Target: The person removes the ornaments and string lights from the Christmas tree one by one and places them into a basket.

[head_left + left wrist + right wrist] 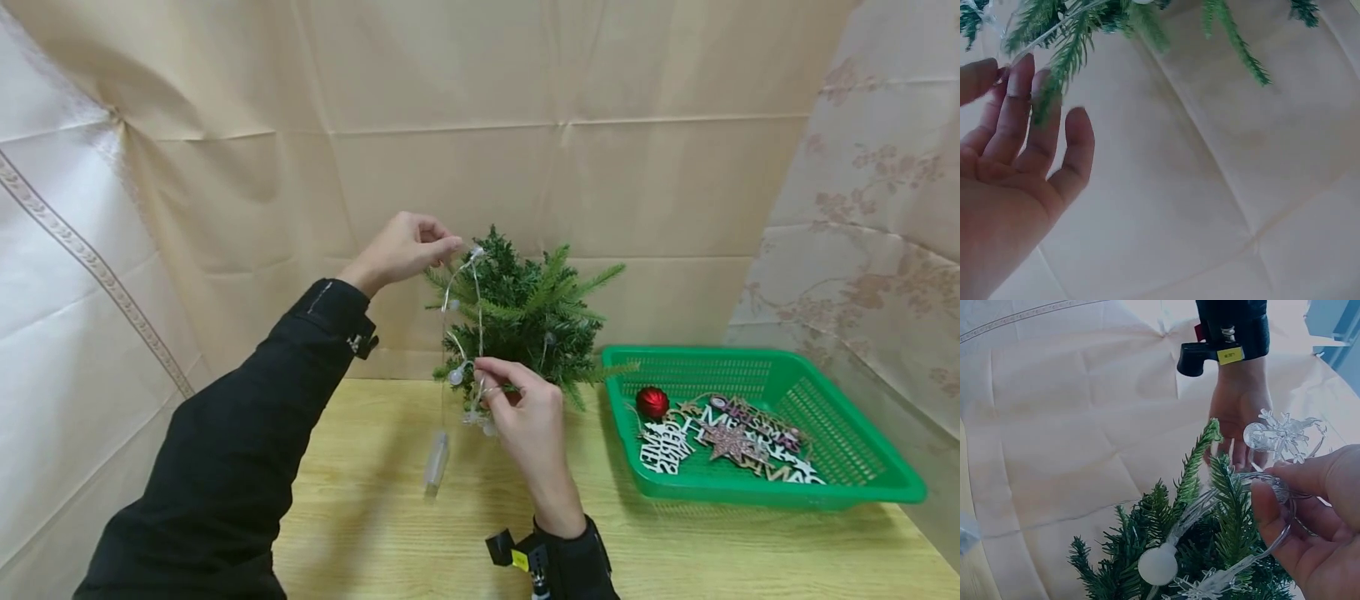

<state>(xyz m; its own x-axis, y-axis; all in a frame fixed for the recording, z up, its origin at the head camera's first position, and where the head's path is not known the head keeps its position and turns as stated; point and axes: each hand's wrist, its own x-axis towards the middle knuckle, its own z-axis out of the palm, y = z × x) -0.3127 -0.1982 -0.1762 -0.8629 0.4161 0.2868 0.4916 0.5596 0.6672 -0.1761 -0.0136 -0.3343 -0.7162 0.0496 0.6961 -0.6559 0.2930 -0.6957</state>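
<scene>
A small green artificial Christmas tree (555, 304) stands on the table against the cloth backdrop. My left hand (408, 247) is at its upper left side, pinching the clear wire of a string of lights between thumb and fingertips; a green sprig (1054, 90) overlaps the fingers in the left wrist view. Lower, in front of the branches, my right hand (528, 417) pinches another part of the string lights (1257, 478). Clear snowflakes (1285, 434) and a round white bulb (1158, 565) show along the wire. A translucent battery box (437, 462) dangles from the strand.
On the right a green plastic basket (885, 450) holds a red ball ornament (652, 403), a glittery pink star (735, 442) and several letter-shaped decorations. Beige cloth (637, 167) hangs behind the wooden table (352, 517), with pale cloths at both sides.
</scene>
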